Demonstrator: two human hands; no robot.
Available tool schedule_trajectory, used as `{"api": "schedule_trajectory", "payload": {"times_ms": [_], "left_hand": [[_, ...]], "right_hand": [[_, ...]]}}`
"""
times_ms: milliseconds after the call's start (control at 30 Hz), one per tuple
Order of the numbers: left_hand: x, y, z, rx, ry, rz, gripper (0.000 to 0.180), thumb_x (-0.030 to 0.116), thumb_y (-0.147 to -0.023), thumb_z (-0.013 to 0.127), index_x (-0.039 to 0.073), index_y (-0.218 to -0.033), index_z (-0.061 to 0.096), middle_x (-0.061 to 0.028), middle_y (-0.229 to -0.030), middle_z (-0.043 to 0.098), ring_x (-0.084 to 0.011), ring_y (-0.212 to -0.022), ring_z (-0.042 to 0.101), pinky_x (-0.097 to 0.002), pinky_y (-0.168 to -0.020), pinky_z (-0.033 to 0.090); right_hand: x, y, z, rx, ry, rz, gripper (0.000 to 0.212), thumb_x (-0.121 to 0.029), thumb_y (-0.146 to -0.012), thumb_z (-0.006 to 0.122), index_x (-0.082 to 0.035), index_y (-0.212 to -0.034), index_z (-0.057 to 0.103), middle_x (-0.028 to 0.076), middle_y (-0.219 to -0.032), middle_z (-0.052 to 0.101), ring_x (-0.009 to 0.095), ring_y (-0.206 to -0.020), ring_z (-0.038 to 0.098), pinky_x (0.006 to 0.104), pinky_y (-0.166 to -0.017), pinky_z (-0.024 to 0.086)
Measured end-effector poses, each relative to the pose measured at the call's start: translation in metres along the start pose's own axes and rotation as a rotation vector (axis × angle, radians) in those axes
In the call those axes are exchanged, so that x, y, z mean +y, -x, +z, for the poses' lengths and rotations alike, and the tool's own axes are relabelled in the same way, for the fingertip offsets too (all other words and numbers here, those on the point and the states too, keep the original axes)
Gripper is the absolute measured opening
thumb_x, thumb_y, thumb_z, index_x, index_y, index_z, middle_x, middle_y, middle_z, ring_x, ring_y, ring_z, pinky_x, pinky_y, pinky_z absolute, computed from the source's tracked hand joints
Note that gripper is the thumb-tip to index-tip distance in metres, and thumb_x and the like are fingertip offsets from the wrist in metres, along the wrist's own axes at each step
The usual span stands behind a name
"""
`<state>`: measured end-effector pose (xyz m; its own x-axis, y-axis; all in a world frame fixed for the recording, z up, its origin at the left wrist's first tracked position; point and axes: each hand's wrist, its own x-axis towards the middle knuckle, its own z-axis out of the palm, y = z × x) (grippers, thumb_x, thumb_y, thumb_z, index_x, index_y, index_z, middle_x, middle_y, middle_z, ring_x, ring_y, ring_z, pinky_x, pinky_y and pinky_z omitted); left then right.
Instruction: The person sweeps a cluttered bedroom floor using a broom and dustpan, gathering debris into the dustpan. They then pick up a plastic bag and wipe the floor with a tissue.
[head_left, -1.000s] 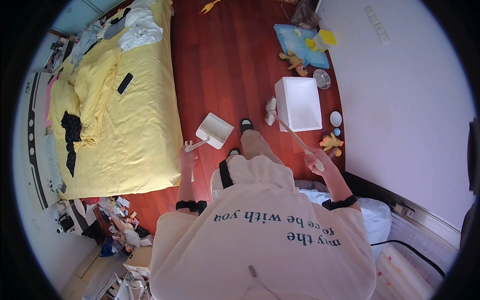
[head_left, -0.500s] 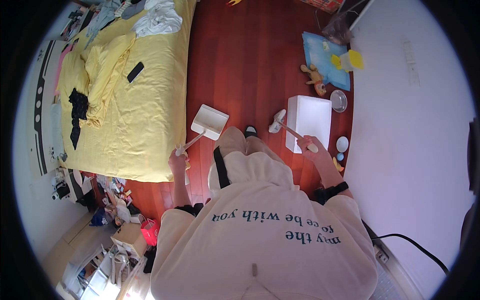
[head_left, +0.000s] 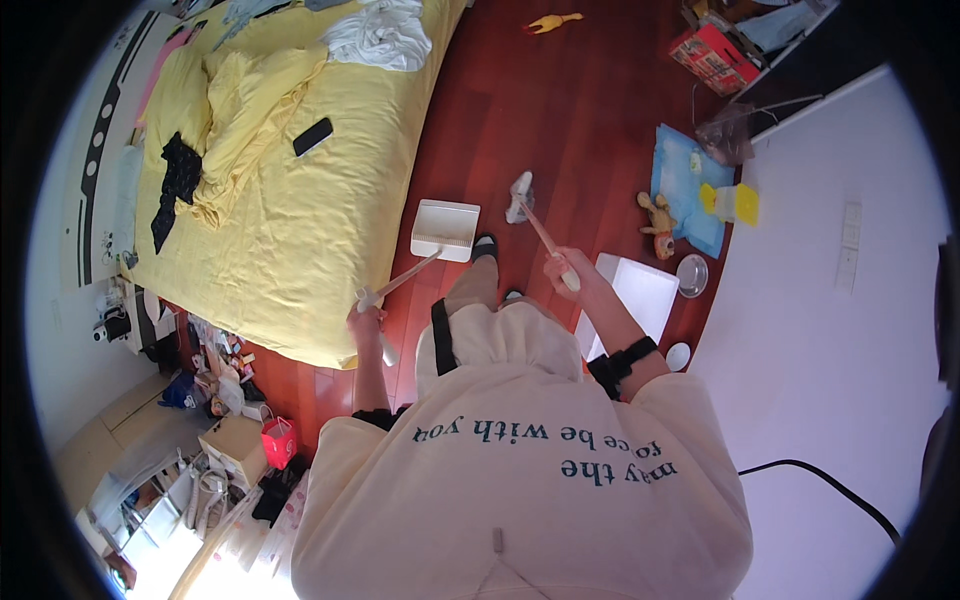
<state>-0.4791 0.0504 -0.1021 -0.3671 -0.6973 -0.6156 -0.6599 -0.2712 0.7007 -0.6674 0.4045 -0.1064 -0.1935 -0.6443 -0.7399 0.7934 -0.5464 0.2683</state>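
Note:
My left hand (head_left: 367, 317) is closed around the handle of a white dustpan (head_left: 445, 228), whose pan sits low by the floor between the bed and my foot. My right hand (head_left: 574, 274) grips the pinkish stick of a small broom (head_left: 520, 197). The broom's white head is at the red-brown wooden floor, ahead and to the right of the dustpan and apart from it. Something greyish and see-through shows about the broom head; I cannot make out what it is.
A bed with a yellow sheet (head_left: 340, 220) fills the left, a phone (head_left: 313, 137) lying on it. To the right are a white box (head_left: 640, 295), a clear bowl (head_left: 691, 275), a teddy bear (head_left: 657, 225) and a blue pad (head_left: 686, 180). A yellow toy (head_left: 553, 22) lies far ahead.
The broom has swung left and forward, away from beside the white box. The dustpan has shifted slightly right. My body has moved forward and turned, and one foot now stands by the dustpan.

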Motion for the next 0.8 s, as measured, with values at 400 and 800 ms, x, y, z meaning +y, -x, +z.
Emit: {"api": "schedule_trajectory", "payload": {"times_ms": [400, 800], "left_hand": [[0.018, -0.018, 0.026, 0.073, -0.043, 0.047, 0.021, 0.004, -0.069, 0.045, 0.002, -0.083, 0.060, -0.0044, -0.056, 0.055, -0.0104, -0.040, 0.045, -0.0262, -0.038, 0.036], [-0.003, 0.043, 0.116, 0.429, 0.095, -0.074, 0.030, 0.007, -0.072, 0.047, 0.002, -0.098, 0.061, -0.0065, -0.059, 0.057, -0.0113, -0.041, 0.049, -0.0255, -0.038, 0.041]], "right_hand": [[-0.141, 0.070, 0.059, 0.054, 0.071, -0.042, 0.019, -0.014, -0.089, 0.046, 0.003, -0.093, 0.038, 0.001, -0.058, 0.040, 0.008, -0.044, 0.044, 0.0188, -0.037, 0.042], [-0.372, 0.018, 0.147, 0.410, 0.782, -0.206, 0.008, -0.017, -0.093, 0.036, -0.012, -0.087, 0.033, 0.001, -0.052, 0.043, 0.009, -0.039, 0.044, 0.0225, -0.033, 0.038]]}}
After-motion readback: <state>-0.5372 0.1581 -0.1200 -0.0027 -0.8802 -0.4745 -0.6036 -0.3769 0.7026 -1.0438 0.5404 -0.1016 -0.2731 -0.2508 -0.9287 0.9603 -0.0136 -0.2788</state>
